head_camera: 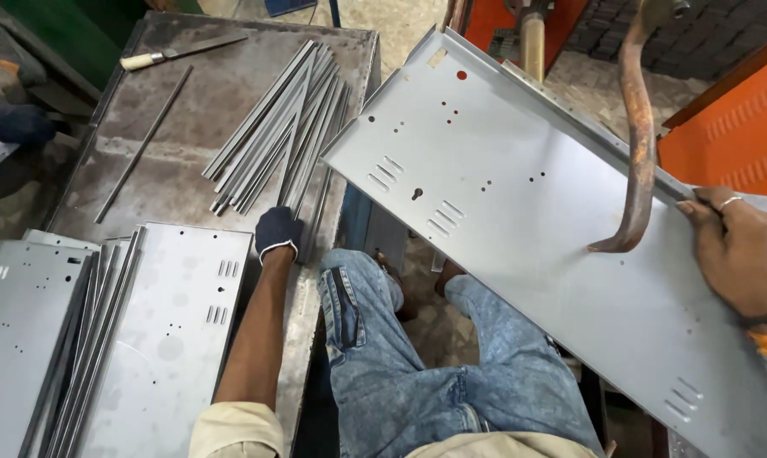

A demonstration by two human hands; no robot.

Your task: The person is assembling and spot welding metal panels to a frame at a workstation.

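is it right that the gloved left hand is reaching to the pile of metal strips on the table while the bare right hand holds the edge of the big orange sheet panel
Not quite. In the head view the panel held at its edge by the bare right hand is grey, not orange. The rest stands: the gloved left hand reaches to the pile of metal strips on the table.

A worker seen from above wears a dark navy knitted glove with a white cuff on the left hand (278, 233) and a short beige sleeve at the shoulder. The right hand (740, 254) is bare, with a thin silver ring on one finger, a dark band and an orange thread at the wrist. Faded, mottled blue denim jeans cover both legs.
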